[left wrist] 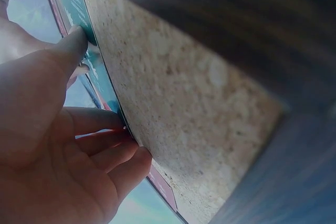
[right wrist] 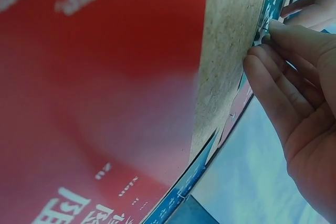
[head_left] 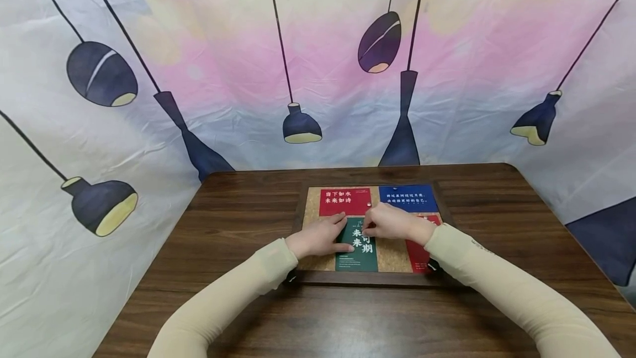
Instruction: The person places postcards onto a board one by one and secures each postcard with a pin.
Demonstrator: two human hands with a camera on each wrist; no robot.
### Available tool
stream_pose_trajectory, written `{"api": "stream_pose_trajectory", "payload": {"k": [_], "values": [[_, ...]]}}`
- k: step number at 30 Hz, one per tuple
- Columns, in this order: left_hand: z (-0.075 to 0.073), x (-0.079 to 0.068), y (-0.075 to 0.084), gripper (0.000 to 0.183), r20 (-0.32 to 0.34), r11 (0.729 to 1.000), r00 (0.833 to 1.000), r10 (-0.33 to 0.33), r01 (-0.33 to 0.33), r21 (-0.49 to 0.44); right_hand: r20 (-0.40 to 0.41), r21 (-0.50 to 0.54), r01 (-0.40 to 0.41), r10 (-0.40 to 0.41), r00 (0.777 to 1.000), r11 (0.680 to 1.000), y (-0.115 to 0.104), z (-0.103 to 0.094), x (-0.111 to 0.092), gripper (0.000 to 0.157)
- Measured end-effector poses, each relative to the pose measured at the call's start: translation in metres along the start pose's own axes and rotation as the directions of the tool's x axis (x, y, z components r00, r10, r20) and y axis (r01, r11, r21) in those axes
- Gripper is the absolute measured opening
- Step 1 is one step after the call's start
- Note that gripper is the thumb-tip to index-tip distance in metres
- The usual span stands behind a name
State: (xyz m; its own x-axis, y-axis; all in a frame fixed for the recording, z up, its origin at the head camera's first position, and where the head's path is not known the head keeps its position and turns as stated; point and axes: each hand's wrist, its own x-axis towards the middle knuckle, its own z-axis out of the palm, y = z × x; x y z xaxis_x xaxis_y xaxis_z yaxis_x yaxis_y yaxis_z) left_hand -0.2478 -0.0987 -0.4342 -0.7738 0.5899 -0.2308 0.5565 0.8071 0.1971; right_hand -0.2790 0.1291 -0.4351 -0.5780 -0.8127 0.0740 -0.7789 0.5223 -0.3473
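A green card with white lettering [head_left: 358,263] lies on a wood-framed cork board [head_left: 392,258]. My left hand [head_left: 320,235] presses the card's left side with thumb and fingers spread; in the left wrist view its fingertips [left wrist: 140,156] rest along the card's edge. Over the upper right part of the card, my right hand [head_left: 390,221] pinches a small pin between thumb and forefinger. The right wrist view shows the pin [right wrist: 258,36] as a small dark piece right at the card's surface, mostly hidden by the fingertips.
On the board are also a red card [head_left: 338,209] at upper left, a blue card [head_left: 412,203] at upper right and another red card [head_left: 417,256] at lower right. Small round pins [head_left: 369,204] sit on some cards. The board lies on a brown wooden table [head_left: 238,225], before a lamp-printed cloth [head_left: 338,120].
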Motion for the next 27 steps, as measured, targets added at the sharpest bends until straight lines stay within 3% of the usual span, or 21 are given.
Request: {"api": "stream_pose_trajectory", "payload": {"k": [27], "values": [[0.0005,-0.0001,-0.0007,0.086,-0.004,1.0,1.0,0.007,-0.007,-0.006,0.003,-0.004,0.028,-0.027,1.0,1.0,-0.0012,-0.0009,0.0009,0.007]]}}
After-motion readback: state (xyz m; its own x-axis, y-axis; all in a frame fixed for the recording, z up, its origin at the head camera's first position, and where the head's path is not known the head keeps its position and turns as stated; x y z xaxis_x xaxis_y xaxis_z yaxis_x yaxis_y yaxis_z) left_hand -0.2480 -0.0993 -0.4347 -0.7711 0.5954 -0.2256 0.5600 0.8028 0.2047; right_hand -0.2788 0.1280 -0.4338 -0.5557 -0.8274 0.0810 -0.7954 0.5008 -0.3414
